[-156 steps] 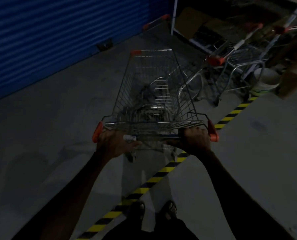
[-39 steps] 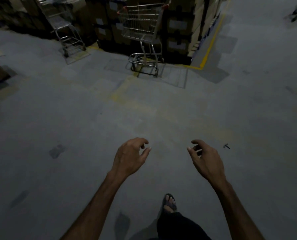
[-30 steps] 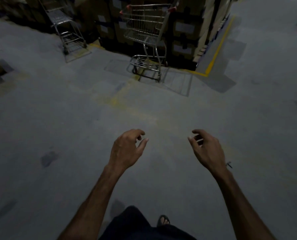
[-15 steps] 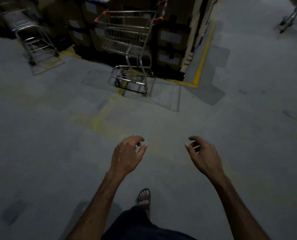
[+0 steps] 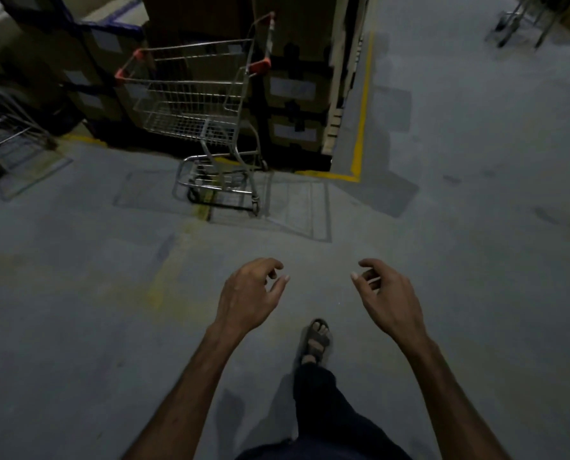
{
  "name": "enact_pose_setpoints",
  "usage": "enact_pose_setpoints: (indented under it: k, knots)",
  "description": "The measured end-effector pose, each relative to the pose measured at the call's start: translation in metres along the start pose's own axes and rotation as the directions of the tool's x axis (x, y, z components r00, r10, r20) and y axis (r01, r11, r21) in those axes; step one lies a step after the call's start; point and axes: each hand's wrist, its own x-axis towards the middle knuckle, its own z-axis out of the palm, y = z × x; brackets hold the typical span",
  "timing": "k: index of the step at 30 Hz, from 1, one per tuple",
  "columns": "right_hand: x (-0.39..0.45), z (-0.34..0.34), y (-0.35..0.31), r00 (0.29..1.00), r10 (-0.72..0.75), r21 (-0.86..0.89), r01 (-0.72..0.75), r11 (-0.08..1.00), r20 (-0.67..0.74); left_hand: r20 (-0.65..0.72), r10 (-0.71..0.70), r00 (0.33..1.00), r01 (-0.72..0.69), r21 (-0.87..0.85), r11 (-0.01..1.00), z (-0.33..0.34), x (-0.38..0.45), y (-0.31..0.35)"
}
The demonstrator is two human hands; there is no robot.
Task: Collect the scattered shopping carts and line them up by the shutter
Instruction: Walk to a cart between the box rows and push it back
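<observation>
Ahead of the empty, loosely curled left hand [image 5: 248,298] and right hand [image 5: 390,298], a stray shopping cart [image 5: 197,107] stands against stacked boxes [image 5: 293,84], ungrasped, so collecting and lining up remain; no shutter shows.

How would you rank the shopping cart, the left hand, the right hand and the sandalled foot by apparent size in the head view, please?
1. shopping cart, clearly largest, though farthest away.
2. left hand and right hand: they look alike, so no ranking between them.
3. sandalled foot, smallest; trousers partly cover it.
</observation>
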Motion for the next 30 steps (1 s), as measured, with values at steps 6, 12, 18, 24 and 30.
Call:
enact_pose_setpoints:
  k: [6, 12, 18, 24, 30]
  knots:
    - [0.157, 0.021, -0.001, 1.0, -0.003, 0.062, 0.002, 0.998, 0.008, 0.017, -0.029, 0.999, 0.028, 0.053, 0.998, 0.014, 0.146, -0.032]
    - [0.323, 0.013, -0.016, 0.999, -0.024, 0.086, 0.021, 0.996, 0.025, -0.034, -0.04, 0.999, 0.043, 0.083, 0.996, 0.011, 0.302, -0.038]
    - [0.449, 0.015, -0.041, 0.994, -0.072, 0.087, 0.065, 0.994, 0.08, -0.127, -0.151, 0.98, 0.143, -0.072, 0.987, 0.028, 0.386, -0.045]
    - [0.541, 0.041, -0.049, 0.987, -0.084, 0.094, 0.071, 0.993, 0.14, -0.089, -0.157, 0.984, 0.149, -0.092, 0.985, 0.058, 0.482, -0.078]
    - [0.657, 0.056, -0.07, 0.984, -0.087, 0.1, 0.072, 0.992, 0.155, -0.133, -0.125, 0.983, 0.114, -0.089, 0.989, 0.082, 0.623, -0.11]
